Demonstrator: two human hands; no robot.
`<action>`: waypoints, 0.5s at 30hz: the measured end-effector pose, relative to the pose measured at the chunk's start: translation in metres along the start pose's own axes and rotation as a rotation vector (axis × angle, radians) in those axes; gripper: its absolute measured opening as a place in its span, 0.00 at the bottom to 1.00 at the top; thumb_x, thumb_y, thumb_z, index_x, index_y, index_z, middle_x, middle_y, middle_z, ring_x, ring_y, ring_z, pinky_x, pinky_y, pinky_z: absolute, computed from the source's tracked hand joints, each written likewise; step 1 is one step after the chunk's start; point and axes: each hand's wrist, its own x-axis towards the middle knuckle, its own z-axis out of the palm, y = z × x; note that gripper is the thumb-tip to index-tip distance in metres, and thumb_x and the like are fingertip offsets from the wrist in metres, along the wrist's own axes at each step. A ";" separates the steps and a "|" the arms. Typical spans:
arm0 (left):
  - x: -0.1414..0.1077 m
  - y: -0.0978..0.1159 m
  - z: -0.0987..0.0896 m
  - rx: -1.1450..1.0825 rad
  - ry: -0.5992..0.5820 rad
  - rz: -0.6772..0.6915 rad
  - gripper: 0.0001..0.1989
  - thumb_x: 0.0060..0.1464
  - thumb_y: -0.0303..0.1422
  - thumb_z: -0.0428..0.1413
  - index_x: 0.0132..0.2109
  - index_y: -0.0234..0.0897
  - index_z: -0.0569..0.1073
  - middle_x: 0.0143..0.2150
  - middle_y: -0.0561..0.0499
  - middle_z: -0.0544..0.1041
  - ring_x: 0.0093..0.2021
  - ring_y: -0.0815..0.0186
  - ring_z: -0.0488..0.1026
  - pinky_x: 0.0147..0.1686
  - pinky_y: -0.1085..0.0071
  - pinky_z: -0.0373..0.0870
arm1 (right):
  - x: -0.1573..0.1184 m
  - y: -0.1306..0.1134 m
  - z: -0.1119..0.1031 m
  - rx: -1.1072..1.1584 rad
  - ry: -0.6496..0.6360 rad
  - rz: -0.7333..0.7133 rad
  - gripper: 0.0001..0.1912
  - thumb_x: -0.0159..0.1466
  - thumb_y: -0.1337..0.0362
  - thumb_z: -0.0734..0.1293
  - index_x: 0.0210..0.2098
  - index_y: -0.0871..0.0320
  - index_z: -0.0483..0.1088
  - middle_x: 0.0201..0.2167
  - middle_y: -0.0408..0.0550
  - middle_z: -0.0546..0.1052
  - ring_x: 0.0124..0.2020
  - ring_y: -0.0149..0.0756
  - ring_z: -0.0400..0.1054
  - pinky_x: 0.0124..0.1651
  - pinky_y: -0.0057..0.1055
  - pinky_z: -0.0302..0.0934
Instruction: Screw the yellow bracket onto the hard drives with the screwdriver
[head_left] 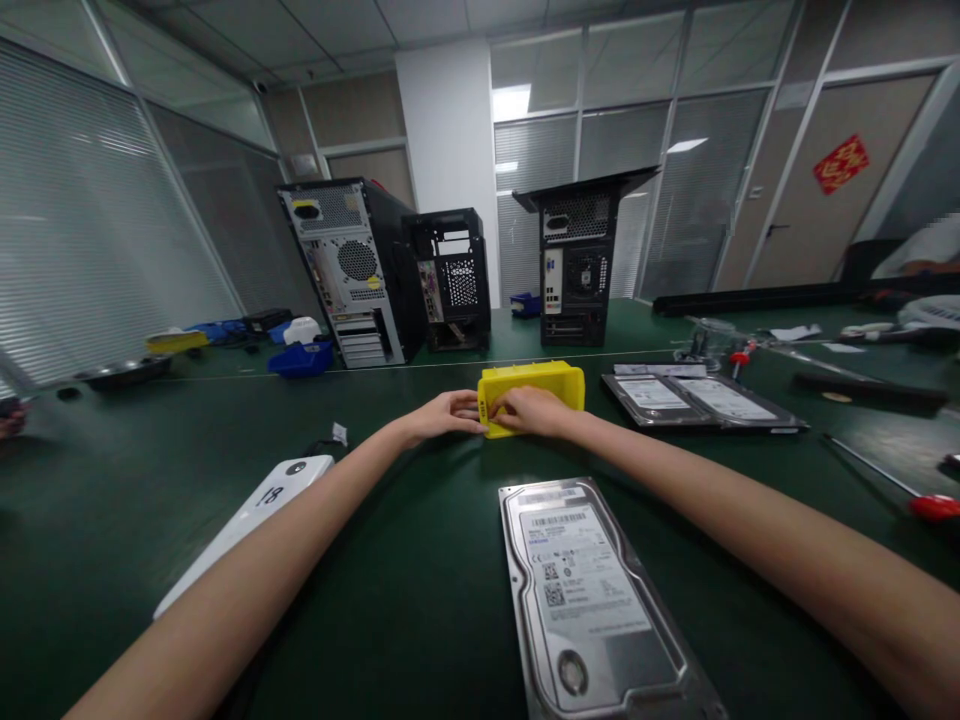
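Box has the left hand, half spread, at its left end; the right hand is inside, whether pinching cannot be told. Nearer than the box lies a hard drive.

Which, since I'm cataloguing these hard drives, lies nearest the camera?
The hard drive lying alone in the foreground; the other drives lie together farther back, right of the yellow bin.

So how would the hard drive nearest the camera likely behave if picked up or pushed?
The hard drive looks stiff and probably heavy for its size, given its metal casing. The smooth, shiny cover may feel slippery. Lying flat on the green table, it would likely slide rather than roll or tip.
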 end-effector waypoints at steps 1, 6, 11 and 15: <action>0.000 0.000 0.001 -0.001 0.006 -0.005 0.28 0.42 0.25 0.64 0.52 0.34 0.67 0.57 0.42 0.68 0.57 0.57 0.66 0.59 0.56 0.58 | 0.000 0.000 -0.001 -0.008 -0.002 -0.001 0.16 0.64 0.59 0.60 0.48 0.60 0.65 0.46 0.51 0.70 0.44 0.35 0.67 0.46 0.40 0.63; 0.001 0.001 0.002 -0.010 0.023 -0.029 0.29 0.41 0.25 0.64 0.52 0.34 0.67 0.55 0.42 0.70 0.57 0.57 0.65 0.59 0.55 0.58 | 0.000 0.000 -0.002 -0.030 -0.005 -0.012 0.15 0.64 0.59 0.60 0.48 0.60 0.65 0.46 0.51 0.70 0.44 0.35 0.67 0.46 0.40 0.63; 0.002 0.004 0.005 -0.023 0.034 -0.041 0.28 0.41 0.24 0.64 0.51 0.34 0.67 0.55 0.42 0.70 0.56 0.58 0.67 0.58 0.56 0.59 | 0.002 0.003 -0.002 -0.005 -0.018 -0.029 0.15 0.64 0.60 0.60 0.48 0.61 0.65 0.46 0.51 0.70 0.44 0.35 0.67 0.46 0.39 0.64; 0.001 0.004 0.006 -0.032 0.046 -0.041 0.28 0.40 0.23 0.64 0.51 0.33 0.68 0.55 0.42 0.70 0.55 0.58 0.68 0.59 0.57 0.59 | 0.004 0.004 -0.002 0.015 -0.024 -0.042 0.15 0.64 0.60 0.60 0.47 0.61 0.66 0.45 0.50 0.70 0.44 0.35 0.67 0.46 0.39 0.64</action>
